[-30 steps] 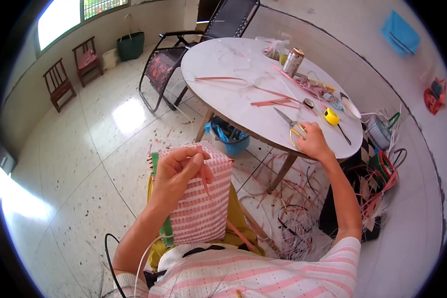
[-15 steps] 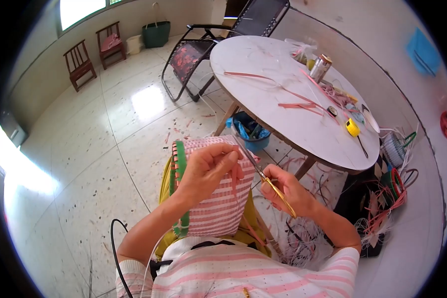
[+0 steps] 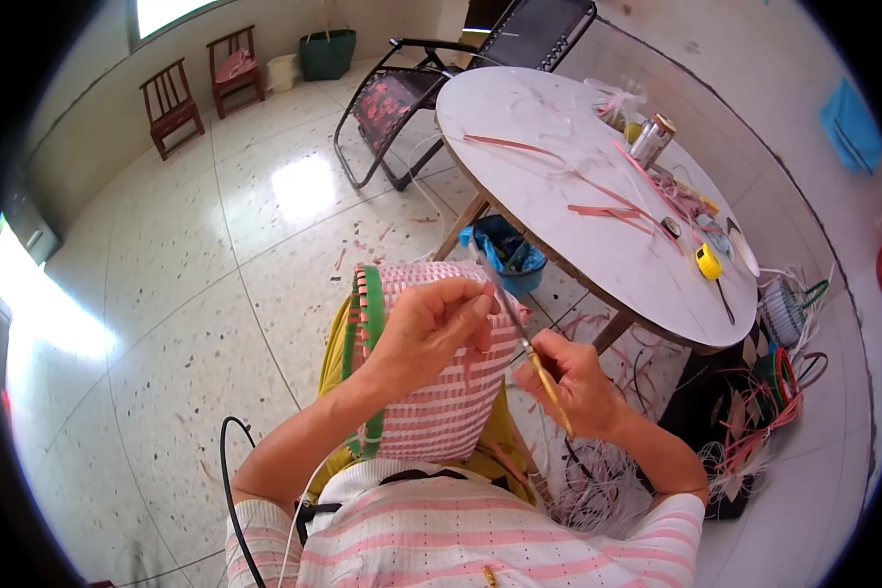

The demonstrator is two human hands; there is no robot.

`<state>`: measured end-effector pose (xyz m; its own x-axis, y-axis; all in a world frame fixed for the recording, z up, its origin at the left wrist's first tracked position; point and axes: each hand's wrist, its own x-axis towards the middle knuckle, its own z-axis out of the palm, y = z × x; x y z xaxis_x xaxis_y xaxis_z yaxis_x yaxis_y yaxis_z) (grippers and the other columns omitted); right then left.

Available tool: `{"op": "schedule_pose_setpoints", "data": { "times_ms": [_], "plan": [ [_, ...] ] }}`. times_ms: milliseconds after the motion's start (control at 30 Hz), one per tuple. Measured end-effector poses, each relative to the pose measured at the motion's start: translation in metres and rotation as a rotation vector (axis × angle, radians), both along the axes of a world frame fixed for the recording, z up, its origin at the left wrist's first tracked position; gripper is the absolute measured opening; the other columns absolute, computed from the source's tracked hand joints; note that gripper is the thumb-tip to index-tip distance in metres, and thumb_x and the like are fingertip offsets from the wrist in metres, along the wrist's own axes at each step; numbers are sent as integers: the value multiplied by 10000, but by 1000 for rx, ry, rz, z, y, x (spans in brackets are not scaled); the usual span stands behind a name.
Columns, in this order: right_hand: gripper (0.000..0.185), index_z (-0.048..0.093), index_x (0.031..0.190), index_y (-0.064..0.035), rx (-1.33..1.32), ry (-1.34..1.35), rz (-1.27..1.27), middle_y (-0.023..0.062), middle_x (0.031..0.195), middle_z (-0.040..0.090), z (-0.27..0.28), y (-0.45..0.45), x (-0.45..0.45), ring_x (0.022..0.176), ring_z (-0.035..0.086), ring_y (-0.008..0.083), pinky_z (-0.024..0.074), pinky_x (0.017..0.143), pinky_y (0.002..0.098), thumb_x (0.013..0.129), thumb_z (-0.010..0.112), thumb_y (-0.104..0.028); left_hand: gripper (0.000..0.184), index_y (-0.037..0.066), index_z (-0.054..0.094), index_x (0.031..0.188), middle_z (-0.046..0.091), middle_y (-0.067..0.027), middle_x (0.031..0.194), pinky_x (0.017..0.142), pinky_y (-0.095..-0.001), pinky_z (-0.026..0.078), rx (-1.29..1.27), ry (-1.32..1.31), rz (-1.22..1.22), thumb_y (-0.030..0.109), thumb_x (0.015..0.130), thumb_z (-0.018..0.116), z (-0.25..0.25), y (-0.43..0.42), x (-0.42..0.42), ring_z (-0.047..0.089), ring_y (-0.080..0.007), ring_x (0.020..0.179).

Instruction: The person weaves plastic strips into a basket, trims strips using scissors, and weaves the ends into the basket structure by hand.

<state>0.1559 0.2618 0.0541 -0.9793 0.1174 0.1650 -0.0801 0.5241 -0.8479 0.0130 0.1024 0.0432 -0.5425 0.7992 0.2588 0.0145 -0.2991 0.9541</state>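
Note:
A woven basket (image 3: pixel 431 416) with pink and white bands lies on its side across my lap, its green rim (image 3: pixel 373 323) facing left. Over it, my left hand (image 3: pixel 429 328) pinches a narrow pink strip (image 3: pixel 467 370), which hangs below the fingers. My right hand (image 3: pixel 580 384) grips gold-handled scissors (image 3: pixel 549 387) just right of the basket. Their blades point up and away, passing close beside my left fingertips. Whether the blades touch the strip is too blurred to tell.
A round white table (image 3: pixel 519 108) stands ahead right, bearing pink strips, a can (image 3: pixel 653 142) and a yellow tape measure (image 3: pixel 708 262). Below its edge is a blue-lined bin (image 3: pixel 513 257). Loose strips litter the floor at right. A folding recliner (image 3: pixel 397 108) stands beyond.
The surroundings have shifted slightly right in view as the camera turned. The scissors have tilted a little steeper in my right hand. My left hand still pinches the strip.

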Motion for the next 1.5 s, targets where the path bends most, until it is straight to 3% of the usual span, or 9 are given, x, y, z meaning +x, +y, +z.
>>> {"op": "schedule_pose_setpoints", "data": {
  "times_ms": [233,667,733,867,1033,1167,1367,1467,1500],
  "plan": [
    [336,502,837,-7,-129,-39,-30,-4,607,408,-2,4,1,576,355,52,326,488,231,884,671,-294,219,-50,567,1016,583,-34,677,541,-203,435,-132,325,203,132,999,447,4,-2,5,559,-66,617],
    [323,505,868,-7,-57,1,30,27,618,426,-6,7,-6,564,374,82,334,494,255,865,691,-272,290,-31,532,945,588,-78,627,503,-227,484,9,132,-24,180,1031,352,2,-1,-1,608,-134,527],
    [301,513,860,-10,-15,-6,34,38,622,438,-5,8,-6,562,372,86,336,492,258,861,694,-251,243,-19,545,927,568,-41,595,445,-216,394,2,74,-27,121,1013,365,3,-1,1,581,-94,518],
    [282,520,827,-9,3,34,21,43,603,433,0,4,-5,558,364,87,344,494,266,857,698,-225,242,-17,542,933,568,-42,592,443,-217,395,7,49,-36,129,1014,367,3,0,2,581,-101,502],
    [306,565,776,-6,214,-2,-392,32,621,570,15,53,-20,592,486,55,409,507,250,838,727,-258,261,-22,581,869,589,-40,682,535,-206,403,105,116,72,143,1000,426,-5,4,-1,557,-66,643],
    [387,578,704,15,559,3,-658,94,626,603,10,163,-33,577,563,129,455,537,300,777,756,-320,247,-34,619,870,599,-27,730,578,-204,408,69,335,183,134,981,476,-6,-2,-7,530,-52,706],
    [210,628,838,24,815,47,-576,174,734,640,-5,229,-22,655,620,291,480,624,353,785,697,-167,203,-48,647,961,645,-57,844,664,-204,501,70,60,81,127,959,543,-4,-7,-4,583,-78,710],
    [156,642,873,8,975,366,-466,151,813,660,-4,186,-32,691,629,220,483,644,324,839,644,-144,172,-55,640,994,655,-71,845,650,-207,508,60,17,76,94,935,578,0,-6,-2,595,-84,724],
    [159,641,909,2,637,234,-406,125,840,664,4,150,-36,712,626,180,483,650,305,869,617,-150,164,-59,634,1007,660,-77,851,660,-215,514,69,-4,71,76,926,585,-1,-6,-1,608,-91,745]
  ]
}}
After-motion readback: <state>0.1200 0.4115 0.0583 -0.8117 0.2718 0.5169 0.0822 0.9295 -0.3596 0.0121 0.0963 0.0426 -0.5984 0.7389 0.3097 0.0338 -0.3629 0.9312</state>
